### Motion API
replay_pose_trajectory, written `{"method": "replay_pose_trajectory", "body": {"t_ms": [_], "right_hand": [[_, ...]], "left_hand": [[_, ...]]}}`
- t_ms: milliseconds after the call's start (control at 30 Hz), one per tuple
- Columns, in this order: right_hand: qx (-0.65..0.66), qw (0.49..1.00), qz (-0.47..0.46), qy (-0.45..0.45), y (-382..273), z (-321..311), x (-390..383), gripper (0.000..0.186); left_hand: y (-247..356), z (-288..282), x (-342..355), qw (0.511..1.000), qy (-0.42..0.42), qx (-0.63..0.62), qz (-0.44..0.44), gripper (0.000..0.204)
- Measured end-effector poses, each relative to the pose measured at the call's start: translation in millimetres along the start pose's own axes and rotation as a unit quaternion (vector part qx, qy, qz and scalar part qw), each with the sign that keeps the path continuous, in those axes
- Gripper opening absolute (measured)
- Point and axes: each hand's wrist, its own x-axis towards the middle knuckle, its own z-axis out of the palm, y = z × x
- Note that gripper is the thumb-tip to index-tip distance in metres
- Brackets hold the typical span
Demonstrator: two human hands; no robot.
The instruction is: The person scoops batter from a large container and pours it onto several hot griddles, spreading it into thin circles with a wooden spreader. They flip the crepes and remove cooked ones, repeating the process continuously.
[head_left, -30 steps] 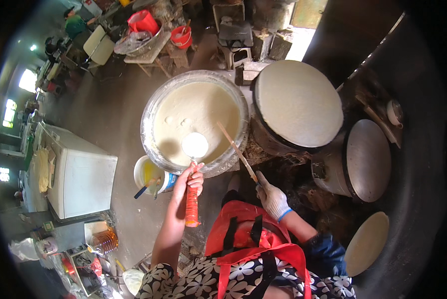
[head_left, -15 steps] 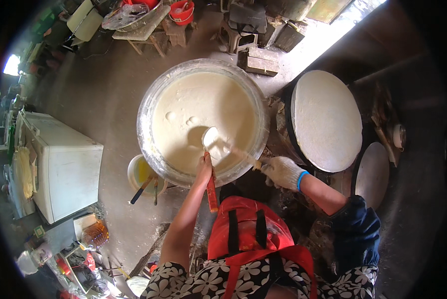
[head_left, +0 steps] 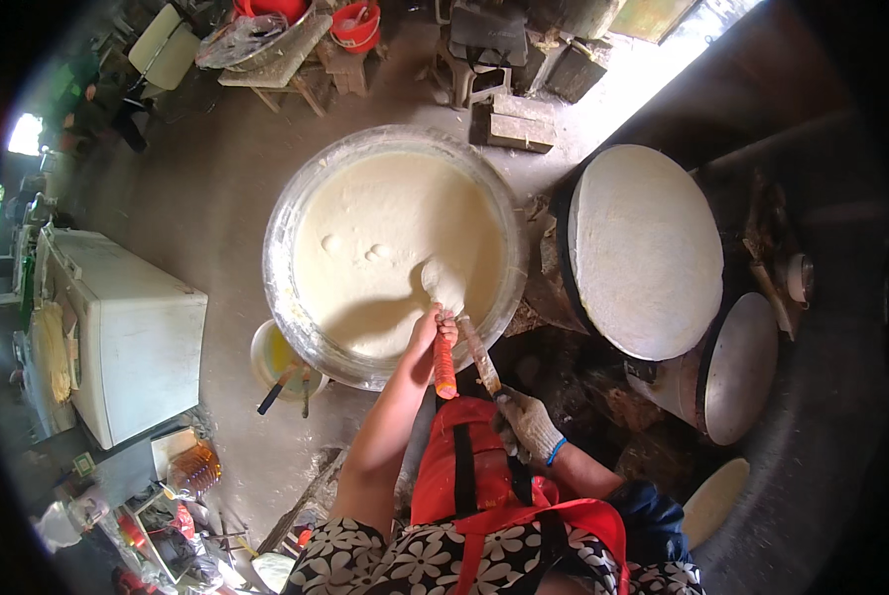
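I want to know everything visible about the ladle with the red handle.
The red-handled ladle has a wrapped-looking handle and a rounded head coated in pale batter. The bare left hand grips it near the head. Its handle points toward the red apron; the head is over the large round grey basin. Whether the brown flat stick beside it touches is unclear.

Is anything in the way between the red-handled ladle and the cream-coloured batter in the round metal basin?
Nothing visible stands between the ladle and the batter. The flat brown stick in the white-gloved right hand is close beside the ladle; whether they touch is unclear.
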Motion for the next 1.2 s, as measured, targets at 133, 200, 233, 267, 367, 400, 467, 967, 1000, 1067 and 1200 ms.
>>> {"method": "replay_pose_trajectory", "body": {"t_ms": [133, 200, 233, 267, 367, 400, 467, 967, 1000, 1067, 1200], "right_hand": [[0.043, 0.997, -0.036, -0.049, -4, -13, -16, 0.047], [0.062, 0.995, -0.044, -0.066, -28, -15, -49, 0.044], [0.075, 0.993, -0.054, -0.077, -26, -19, -53, 0.041], [0.082, 0.989, -0.083, -0.095, -31, -22, -58, 0.042], [0.097, 0.972, -0.138, -0.165, -56, -34, -86, 0.038], [0.084, 0.967, -0.167, -0.175, -71, -33, -99, 0.038], [0.055, 0.959, -0.206, -0.189, -90, -30, -123, 0.037], [-0.247, 0.747, -0.617, -0.011, -218, -20, -211, 0.055], [-0.268, 0.717, -0.643, 0.014, -218, -18, -199, 0.056], [-0.336, 0.692, -0.633, 0.08, -207, -23, -167, 0.057], [-0.388, 0.662, -0.623, 0.149, -156, -38, -107, 0.057]], "left_hand": [[-5, 57, -58, 0.965, -0.176, -0.182, -0.063, 0.023], [-16, 83, -84, 0.951, -0.224, -0.207, -0.044, 0.024], [-17, 97, -94, 0.939, -0.267, -0.21, -0.051, 0.022], [-17, 113, -107, 0.926, -0.309, -0.211, -0.057, 0.021], [-21, 165, -150, 0.919, -0.337, -0.202, -0.01, 0.02], [-24, 182, -172, 0.917, -0.348, -0.192, 0.007, 0.02], [-37, 210, -217, 0.915, -0.354, -0.174, 0.08, 0.022], [-41, 354, -423, 0.712, -0.103, 0.343, 0.604, 0.048], [-33, 348, -422, 0.711, -0.077, 0.347, 0.606, 0.048], [-6, 318, -406, 0.787, -0.1, 0.35, 0.497, 0.048], [7, 256, -354, 0.93, -0.265, 0.125, 0.22, 0.044]]}}
